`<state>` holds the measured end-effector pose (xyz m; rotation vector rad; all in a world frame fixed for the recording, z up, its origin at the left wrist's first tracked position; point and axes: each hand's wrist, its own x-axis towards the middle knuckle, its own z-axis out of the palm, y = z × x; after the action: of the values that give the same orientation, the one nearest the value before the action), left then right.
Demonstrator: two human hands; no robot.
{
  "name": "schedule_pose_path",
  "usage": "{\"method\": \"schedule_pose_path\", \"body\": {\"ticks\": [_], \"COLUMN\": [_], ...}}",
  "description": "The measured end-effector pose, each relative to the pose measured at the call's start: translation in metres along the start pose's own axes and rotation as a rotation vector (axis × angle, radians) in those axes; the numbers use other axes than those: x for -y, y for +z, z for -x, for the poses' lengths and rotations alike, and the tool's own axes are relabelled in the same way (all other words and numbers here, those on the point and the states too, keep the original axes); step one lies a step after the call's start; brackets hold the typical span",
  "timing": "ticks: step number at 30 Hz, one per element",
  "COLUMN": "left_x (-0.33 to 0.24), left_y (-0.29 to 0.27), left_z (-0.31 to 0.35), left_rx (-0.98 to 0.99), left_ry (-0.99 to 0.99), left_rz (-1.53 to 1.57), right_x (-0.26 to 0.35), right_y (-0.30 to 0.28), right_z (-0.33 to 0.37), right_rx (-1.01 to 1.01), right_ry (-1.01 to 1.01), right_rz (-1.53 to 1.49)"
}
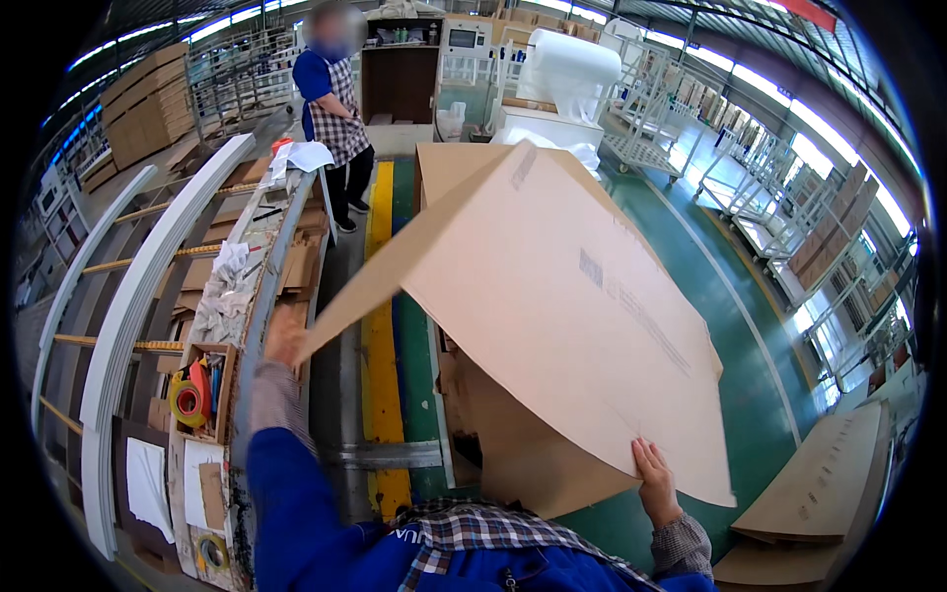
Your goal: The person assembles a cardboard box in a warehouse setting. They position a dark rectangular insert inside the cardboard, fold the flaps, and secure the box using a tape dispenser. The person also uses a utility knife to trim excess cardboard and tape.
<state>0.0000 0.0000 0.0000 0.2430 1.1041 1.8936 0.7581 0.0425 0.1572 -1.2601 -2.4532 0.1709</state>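
Note:
A large brown cardboard sheet [592,306], creased into panels and printed in places, is raised in front of me at a tilt. My left hand [286,333], somewhat blurred, grips the pointed corner of its left panel beside the workbench. At the lower right edge, my right hand [655,481] holds the sheet, fingers on the printed face and thumb hidden. More cardboard [533,444] shows beneath the raised panel; how it joins the sheet is hard to tell.
The narrow workbench [258,296] on my left carries a wooden tray [229,395] with tape and tools. White rails [148,266] lie beyond it. A person [335,109] stands ahead left. A plastic-film roll [567,74] stands ahead. Cardboard sheets [814,474] lie at lower right.

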Motion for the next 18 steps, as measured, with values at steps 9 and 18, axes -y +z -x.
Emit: {"method": "schedule_pose_path", "body": {"ticks": [9, 18], "left_x": [-0.197, -0.116], "left_y": [-0.008, -0.061], "left_z": [0.101, 0.052], "left_rx": [0.013, -0.050], "left_ry": [-0.027, -0.206], "left_rz": [-0.248, -1.311], "right_x": [-0.048, -0.087], "right_y": [0.041, 0.146], "right_z": [0.066, 0.116], "right_rx": [0.235, 0.397], "right_ry": [0.128, 0.317], "right_rz": [0.196, 0.622]}}
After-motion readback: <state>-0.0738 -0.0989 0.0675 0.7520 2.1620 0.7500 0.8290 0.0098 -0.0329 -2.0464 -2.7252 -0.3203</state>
